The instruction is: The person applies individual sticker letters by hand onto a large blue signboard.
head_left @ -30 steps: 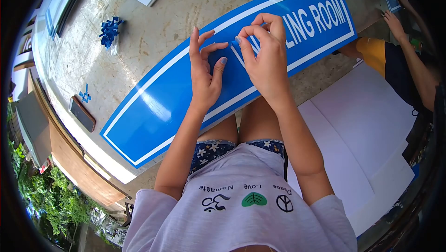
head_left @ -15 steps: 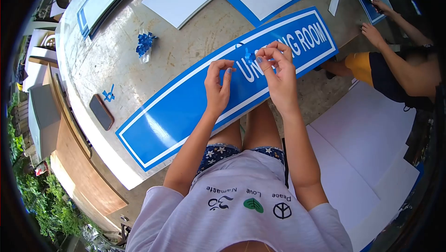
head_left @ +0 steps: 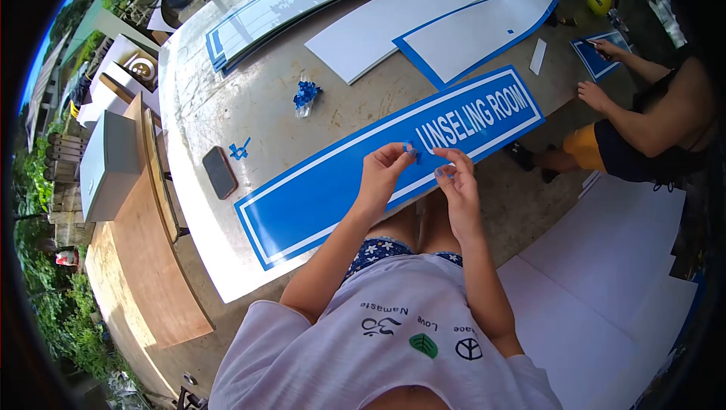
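Observation:
A long blue sign with a white border lies across the table, with the white letters "UNSELING ROOM" at its right end. Over its middle, my left hand pinches a small blue vinyl scrap between thumb and fingers. Close by on the right, my right hand hovers above the sign with thumb and index finger apart and nothing visible between them. A bunch of blue scraps sits on a clear plastic piece, and another blue scrap lies near a phone.
Long white panels and a blue-edged sheet lie along the table's far side. At right, a co-worker's hands work over a small blue sheet. Large white sheets lie lower right.
The blue scrap has passed from my right hand to my left. Both hands have drawn back from the lettering, uncovering more of it. The view has shifted, showing more of the table's far side.

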Demonstrator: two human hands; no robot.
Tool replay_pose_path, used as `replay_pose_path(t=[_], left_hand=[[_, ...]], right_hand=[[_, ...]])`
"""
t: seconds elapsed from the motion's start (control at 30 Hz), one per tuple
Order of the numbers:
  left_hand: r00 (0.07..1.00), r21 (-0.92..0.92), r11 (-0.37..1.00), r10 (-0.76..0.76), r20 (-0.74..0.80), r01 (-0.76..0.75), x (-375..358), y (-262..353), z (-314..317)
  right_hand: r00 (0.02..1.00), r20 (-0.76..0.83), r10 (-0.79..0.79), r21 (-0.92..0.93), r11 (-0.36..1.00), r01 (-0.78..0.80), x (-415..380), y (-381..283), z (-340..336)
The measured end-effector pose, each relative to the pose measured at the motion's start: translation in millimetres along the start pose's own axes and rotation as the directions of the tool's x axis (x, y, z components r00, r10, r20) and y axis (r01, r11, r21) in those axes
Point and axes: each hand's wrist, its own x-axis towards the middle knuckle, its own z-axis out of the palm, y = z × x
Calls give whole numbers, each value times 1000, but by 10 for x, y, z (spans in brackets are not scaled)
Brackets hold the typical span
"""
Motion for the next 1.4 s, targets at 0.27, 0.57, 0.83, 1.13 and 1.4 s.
replay_pose_path(t=[0.27, 0.57, 0.83, 1.13, 1.4], left_hand=[[828, 641, 754, 444, -343, -139, 1134, -42, -1708], [840, 937, 307, 453, -299, 168, 1690, 95, -2314], [865, 974, 113, 448, -228, 198, 1841, 63, -2342], [864, 984, -32, 484, -140, 177, 1632, 16, -2281], [931, 976, -29, 307, -199, 218, 1434, 140, -2297]], right_hand=[[987, -56, 149, 70, 987, -145, -587, 310, -530], [918, -247, 310, 158, 948, -278, -1400, 676, -1180], [868, -307, 389, 226, 916, -331, -1551, 692, -1321], [865, -310, 394, 243, 913, -328, -1431, 630, -1244], [878, -278, 389, 238, 914, -330, -1493, 661, -1211]])
